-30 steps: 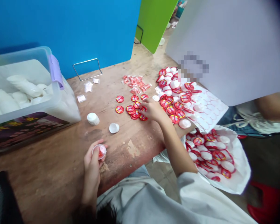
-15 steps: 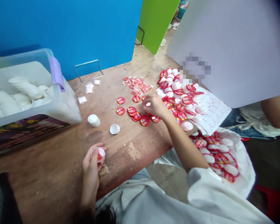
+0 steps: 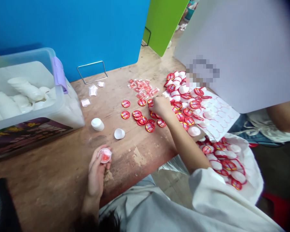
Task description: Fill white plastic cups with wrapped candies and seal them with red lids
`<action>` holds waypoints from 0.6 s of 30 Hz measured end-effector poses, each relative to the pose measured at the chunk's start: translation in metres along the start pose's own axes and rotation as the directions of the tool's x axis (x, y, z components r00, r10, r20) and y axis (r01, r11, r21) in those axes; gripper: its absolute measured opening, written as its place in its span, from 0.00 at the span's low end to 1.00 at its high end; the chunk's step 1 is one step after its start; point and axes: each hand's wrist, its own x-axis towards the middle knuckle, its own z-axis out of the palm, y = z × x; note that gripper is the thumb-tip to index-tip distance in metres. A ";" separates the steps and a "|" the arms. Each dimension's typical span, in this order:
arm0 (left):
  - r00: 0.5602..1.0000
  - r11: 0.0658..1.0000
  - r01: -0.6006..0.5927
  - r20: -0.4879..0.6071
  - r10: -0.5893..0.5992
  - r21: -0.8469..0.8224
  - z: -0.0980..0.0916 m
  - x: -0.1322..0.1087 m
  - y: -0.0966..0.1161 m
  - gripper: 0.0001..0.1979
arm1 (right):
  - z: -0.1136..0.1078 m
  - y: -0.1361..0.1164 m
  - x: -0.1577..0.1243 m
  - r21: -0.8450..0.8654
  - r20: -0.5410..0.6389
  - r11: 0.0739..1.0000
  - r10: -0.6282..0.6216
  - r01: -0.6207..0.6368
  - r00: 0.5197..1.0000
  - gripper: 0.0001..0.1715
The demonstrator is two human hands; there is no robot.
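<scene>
Left hand [image 3: 96, 174] wrapped round small pale round plastic cup [image 3: 107, 156] with red contents, near front edge of brown wooden counter [image 3: 50, 180]. Right hand [image 3: 161, 106] curled among round red-and-yellow printed discs [image 3: 150, 126]; fingertips hidden, cannot tell whether pinching any. Clear packets with red contents [image 3: 142, 87] just beyond. Past left hand: tilted white plastic cup [image 3: 119, 133], short stack of white cups [image 3: 97, 124] near translucent plastic tub [image 3: 72, 111].

There are three white packets [image 3: 93, 90] and one plastic tub [image 3: 74, 112].
</scene>
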 end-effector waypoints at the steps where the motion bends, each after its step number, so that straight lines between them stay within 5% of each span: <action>1: 0.999 0.999 0.010 0.033 -0.008 -0.052 0.001 0.000 0.000 0.19 | -0.007 -0.006 -0.007 0.081 0.003 0.997 -0.011 0.010 1.000 0.15; 3: 0.996 0.991 0.038 0.080 -0.029 -0.126 0.004 0.001 0.001 0.21 | -0.024 -0.024 -0.029 0.353 0.015 0.928 -0.129 0.115 0.992 0.18; 6: 0.995 0.989 0.025 0.097 -0.011 -0.145 0.011 0.001 -0.002 0.25 | -0.044 -0.060 -0.076 0.770 -0.050 0.546 -0.467 0.332 0.883 0.21; 9: 0.991 0.994 -0.062 0.110 0.072 -0.091 0.013 0.001 -0.007 0.26 | -0.046 -0.091 -0.122 0.891 -0.140 0.284 -0.570 0.354 0.809 0.23; 13: 0.978 0.986 -0.161 0.142 0.154 0.040 0.011 -0.004 -0.012 0.25 | -0.033 -0.105 -0.159 0.954 -0.109 0.209 -0.426 0.215 0.898 0.23; 18: 0.981 0.960 -0.185 0.097 0.168 0.210 0.018 -0.016 -0.011 0.23 | -0.028 -0.108 -0.187 0.975 -0.047 0.193 -0.294 0.108 0.955 0.29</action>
